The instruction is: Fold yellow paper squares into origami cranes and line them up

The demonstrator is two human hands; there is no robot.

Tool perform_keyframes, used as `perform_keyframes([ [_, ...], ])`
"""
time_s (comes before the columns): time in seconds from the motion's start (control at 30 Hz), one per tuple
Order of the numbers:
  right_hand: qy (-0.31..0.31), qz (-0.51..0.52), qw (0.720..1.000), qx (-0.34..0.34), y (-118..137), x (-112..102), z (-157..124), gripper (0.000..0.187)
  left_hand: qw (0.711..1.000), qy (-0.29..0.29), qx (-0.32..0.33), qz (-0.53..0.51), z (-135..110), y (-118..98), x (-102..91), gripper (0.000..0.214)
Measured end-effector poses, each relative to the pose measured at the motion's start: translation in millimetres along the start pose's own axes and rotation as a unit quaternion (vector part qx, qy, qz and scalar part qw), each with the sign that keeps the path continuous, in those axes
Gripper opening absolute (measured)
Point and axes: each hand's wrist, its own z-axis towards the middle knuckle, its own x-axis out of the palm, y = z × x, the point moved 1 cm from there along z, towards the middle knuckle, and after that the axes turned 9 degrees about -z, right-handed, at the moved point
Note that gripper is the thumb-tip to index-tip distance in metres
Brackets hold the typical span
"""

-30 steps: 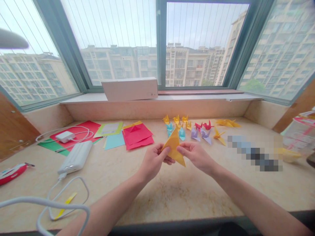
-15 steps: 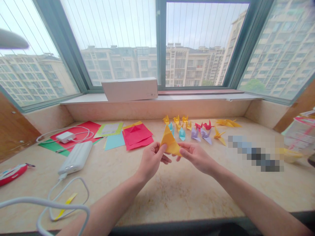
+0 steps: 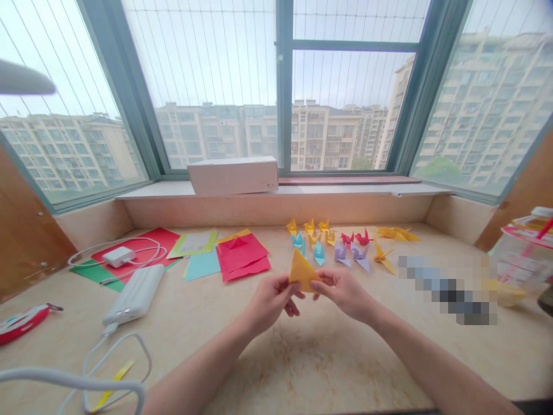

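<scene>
A folded yellow origami paper (image 3: 303, 272), triangular with its point upward, is held above the counter between my two hands. My left hand (image 3: 273, 300) pinches its lower left corner, thumb in front and fingers partly behind. At the lower right corner, my right hand (image 3: 341, 291) grips the paper between thumb and fingers. Just beyond stand several folded paper cranes: yellow ones (image 3: 310, 226), blue ones (image 3: 318, 252), red ones (image 3: 362, 237) and purple ones (image 3: 359, 255).
Red paper sheets (image 3: 244, 259), a blue sheet (image 3: 203, 266) and a yellow-green pack (image 3: 192, 244) lie left of centre. A white power bank (image 3: 135, 295) with a cable (image 3: 138, 389) is nearer. At right stands a plastic cup (image 3: 522, 253); a white box (image 3: 234, 176) rests on the sill.
The view has tilted up, so everything sits lower in the picture. The yellow paper has turned slightly, its point now more upright, and both hands still hold it.
</scene>
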Motion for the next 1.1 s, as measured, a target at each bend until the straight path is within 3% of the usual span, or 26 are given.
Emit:
perform_keyframes([
  [0.2, -0.003, -0.008, 1.000, -0.009, -9.2, 1.6, 4.7, 0.037, 0.999, 0.048, -0.009, -0.021, 8.5, 8.9, -7.0, 0.039],
  [0.37, 0.018, -0.084, 0.996, -0.015, -14.9, -5.0, 5.3, 0.042, 1.000, 0.000, 0.018, -0.026, 12.7, 9.2, -16.3, 0.044],
  [0.6, -0.022, -0.150, 0.988, -0.036, -21.2, -8.4, 6.9, 0.048, 0.999, 0.018, 0.014, -0.030, 17.7, 12.9, -21.7, 0.047],
  [0.8, -0.010, -0.090, 0.995, -0.039, -21.1, -4.1, 7.0, 0.035, 1.000, 0.012, 0.010, -0.026, 18.2, 16.8, -24.5, 0.042],
  [0.97, 0.007, 0.028, 0.999, -0.031, -17.2, 4.1, 6.6, 0.036, 0.998, 0.045, -0.018, -0.037, 15.1, 19.3, -17.3, 0.040],
  [1.1, -0.006, 0.048, 0.999, -0.012, -15.9, 6.6, 6.2, 0.037, 0.998, 0.045, -0.032, -0.034, 13.4, 21.3, -13.4, 0.041],
])
